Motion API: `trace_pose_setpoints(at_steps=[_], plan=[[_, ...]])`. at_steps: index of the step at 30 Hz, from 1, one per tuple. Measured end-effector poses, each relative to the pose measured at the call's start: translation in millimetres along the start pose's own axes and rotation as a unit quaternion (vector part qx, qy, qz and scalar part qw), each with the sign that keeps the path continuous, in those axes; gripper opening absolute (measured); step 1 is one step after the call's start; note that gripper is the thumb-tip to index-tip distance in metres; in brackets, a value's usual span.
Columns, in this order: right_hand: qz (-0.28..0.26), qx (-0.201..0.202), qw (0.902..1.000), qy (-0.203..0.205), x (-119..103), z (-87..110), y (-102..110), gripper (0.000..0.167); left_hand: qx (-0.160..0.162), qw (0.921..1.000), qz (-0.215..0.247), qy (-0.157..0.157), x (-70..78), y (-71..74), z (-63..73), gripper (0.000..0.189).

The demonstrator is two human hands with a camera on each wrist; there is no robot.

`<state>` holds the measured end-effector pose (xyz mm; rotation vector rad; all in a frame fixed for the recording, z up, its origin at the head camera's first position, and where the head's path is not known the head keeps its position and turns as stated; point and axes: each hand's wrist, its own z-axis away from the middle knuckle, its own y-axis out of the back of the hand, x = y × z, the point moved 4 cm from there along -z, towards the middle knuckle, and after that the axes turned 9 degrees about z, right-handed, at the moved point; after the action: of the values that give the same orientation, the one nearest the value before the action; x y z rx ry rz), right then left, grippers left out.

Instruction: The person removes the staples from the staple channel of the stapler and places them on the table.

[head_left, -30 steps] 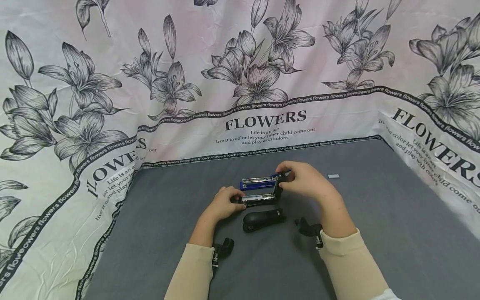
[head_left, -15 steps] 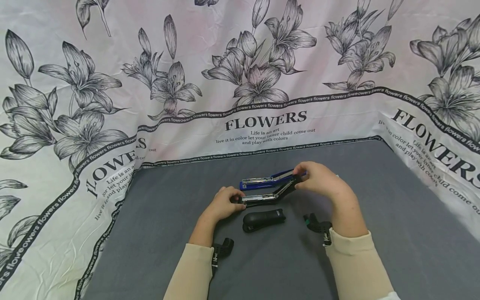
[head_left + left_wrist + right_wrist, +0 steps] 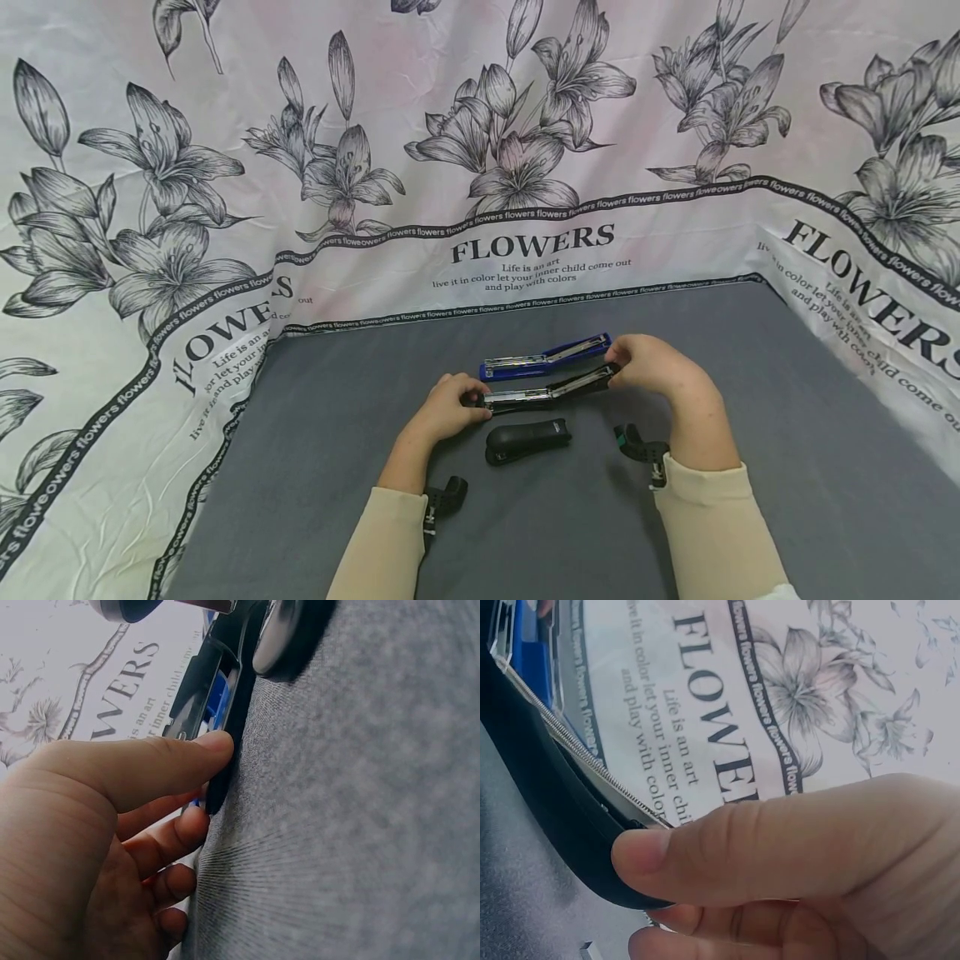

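A black stapler [image 3: 525,397] lies folded wide open on the grey cloth, its metal staple channel showing. At its left end, my left hand [image 3: 450,406] pinches the base between thumb and fingers. My right hand [image 3: 656,367] grips the far end of the swung-back top arm; in the right wrist view the thumb [image 3: 641,851] presses on the black arm [image 3: 547,791], beside a long spring. Just behind lies a blue stapler [image 3: 513,374], likewise folded open. A second black stapler [image 3: 527,440], closed, lies in front of the open one.
Grey cloth [image 3: 315,500] covers the table, and a white flower-print curtain [image 3: 525,258] stands round its back and sides. A small silver staple strip [image 3: 591,950] shows below the right hand in the right wrist view. Each wrist wears a black camera mount [image 3: 447,497].
My right hand has moved right and slightly down, swinging the black stapler's top arm from steeply raised to nearly flat. More of the blue stapler shows now. The left hand has stayed in place.
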<state>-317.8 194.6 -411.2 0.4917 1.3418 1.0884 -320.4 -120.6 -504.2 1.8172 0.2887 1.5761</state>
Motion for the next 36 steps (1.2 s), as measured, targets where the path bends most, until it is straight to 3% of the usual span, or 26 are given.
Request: trace_pose_setpoints(at_steps=[14,25,36], plan=[[-0.014,0.001,0.9999,0.004,0.3,0.1,0.5,0.038,0.001,1.0,0.005,-0.005,-2.6,-1.2,0.0,0.029],[0.001,0.051,0.9981,0.035,-21.0,0.9,1.8,0.033,0.002,1.0,0.004,-0.003,-1.5,-0.3,-0.4,0.029],[0.009,0.045,0.9961,0.076,-43.2,-7.0,-13.6,0.027,0.007,0.9999,0.008,0.004,-3.3,-1.3,-0.4,0.028]])
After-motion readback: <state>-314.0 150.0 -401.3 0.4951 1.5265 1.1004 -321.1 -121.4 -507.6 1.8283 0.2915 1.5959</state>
